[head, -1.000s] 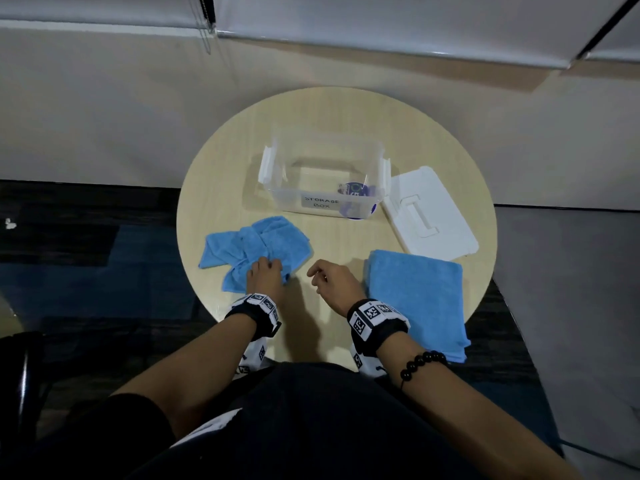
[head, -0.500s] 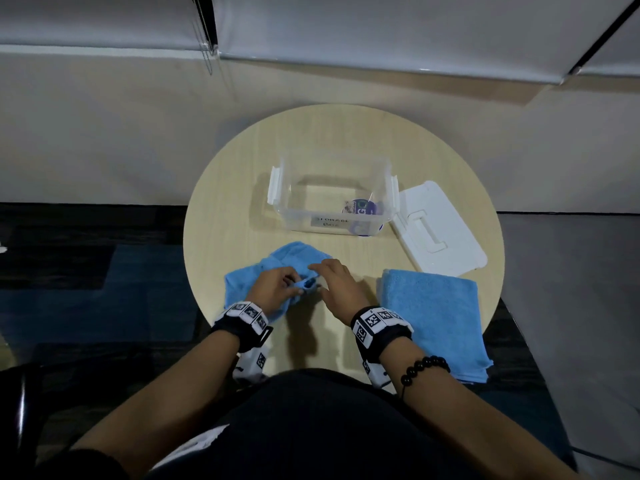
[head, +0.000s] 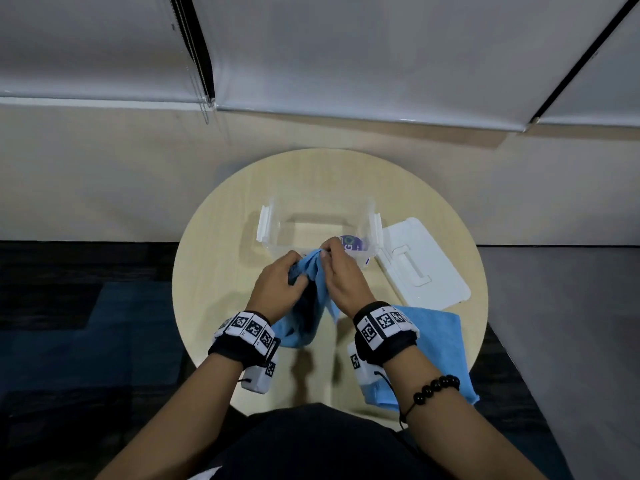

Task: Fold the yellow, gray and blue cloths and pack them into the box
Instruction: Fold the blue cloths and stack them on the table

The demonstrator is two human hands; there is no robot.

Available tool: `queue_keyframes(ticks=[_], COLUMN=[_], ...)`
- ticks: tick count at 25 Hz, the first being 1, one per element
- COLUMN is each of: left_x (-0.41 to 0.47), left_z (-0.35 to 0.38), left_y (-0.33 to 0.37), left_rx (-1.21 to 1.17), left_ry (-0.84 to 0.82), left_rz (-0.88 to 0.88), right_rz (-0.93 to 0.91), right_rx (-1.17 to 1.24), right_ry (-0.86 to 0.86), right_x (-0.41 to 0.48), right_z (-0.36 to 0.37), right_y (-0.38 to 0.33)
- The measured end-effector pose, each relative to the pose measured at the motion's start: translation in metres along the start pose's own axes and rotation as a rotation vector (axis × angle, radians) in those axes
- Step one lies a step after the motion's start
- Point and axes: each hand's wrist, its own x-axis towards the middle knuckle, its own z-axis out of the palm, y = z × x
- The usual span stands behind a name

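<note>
The left hand [head: 277,284] and the right hand [head: 344,278] are close together in front of the person, each with its fingers curled round the top of a crumpled light blue cloth [head: 313,266]. The fingers of the right hand pinch the cloth's upper edge, and the left hand grips a bunch of it just beside them. The cloth hangs down between the two wrists in loose folds. Its lower end lies toward the near edge of the round pale wooden surface [head: 214,278], and whether it touches there cannot be told. Each wrist wears a black band set with black-and-white square markers, the left band [head: 247,332] and the right band [head: 382,323], and a black bead bracelet [head: 437,388] sits further up the right forearm. A second light blue cloth, folded flat into a rectangle [head: 438,344], lies on the surface under the right wrist and overhangs the near edge. Just beyond the hands stands a clear plastic storage box [head: 277,230], open at the top, with a round purple label [head: 353,242] showing at its right end. The box's flat white lid [head: 420,268] lies on the surface just beside it, to the right.
</note>
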Motion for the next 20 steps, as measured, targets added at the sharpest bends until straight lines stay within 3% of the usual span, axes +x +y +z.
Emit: queue_keyframes(ticks=[6,12,16,20], left_x=[0.014,0.028,0.031,0.032], left_z=[-0.002,-0.029,-0.044,-0.050], left_y=[0.015,0.017,0.015,0.028], left_rx=[0.019,0.003,-0.019,-0.188], left_ry=[0.281,0.389,0.434,0.505], left_rz=[-0.017,0.038,0.033,0.011], right_rz=[0.000,0.036,0.139,0.310], right_rx=[0.091,0.110,-0.010,-0.158], right_ry=[0.061,0.091,0.168,0.138], right_x=[-0.001,-0.007,-0.012,-0.028], right_z=[-0.023,-0.036,-0.047,-0.047], right_y=[-0.001,0.026,0.049,0.073])
